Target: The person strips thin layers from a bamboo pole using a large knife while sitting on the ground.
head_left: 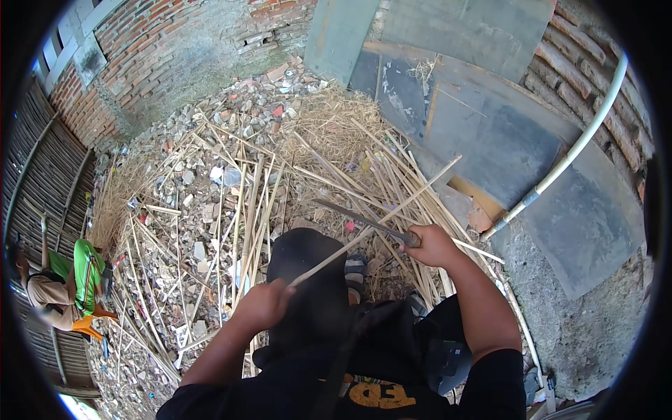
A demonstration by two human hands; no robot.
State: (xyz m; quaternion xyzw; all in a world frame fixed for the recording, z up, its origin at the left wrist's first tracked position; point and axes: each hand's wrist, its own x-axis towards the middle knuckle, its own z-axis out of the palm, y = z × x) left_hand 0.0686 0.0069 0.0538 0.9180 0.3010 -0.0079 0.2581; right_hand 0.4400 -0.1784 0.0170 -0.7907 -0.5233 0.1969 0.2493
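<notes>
I can see the left hand (264, 306) gripping a slanting bamboo strip (399, 206), the right hand (434, 246) clasping a knife (357, 217) across it, this piece seemingly unfinished, with loose strips (257, 210) beyond both hands, their progress unclear.

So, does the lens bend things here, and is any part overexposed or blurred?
Head view, right: the pale pipe looks bowed, likely lens distortion; head view, lower left: a white patch looks overexposed; head view, centre: the knife shows a clear outline.
</notes>
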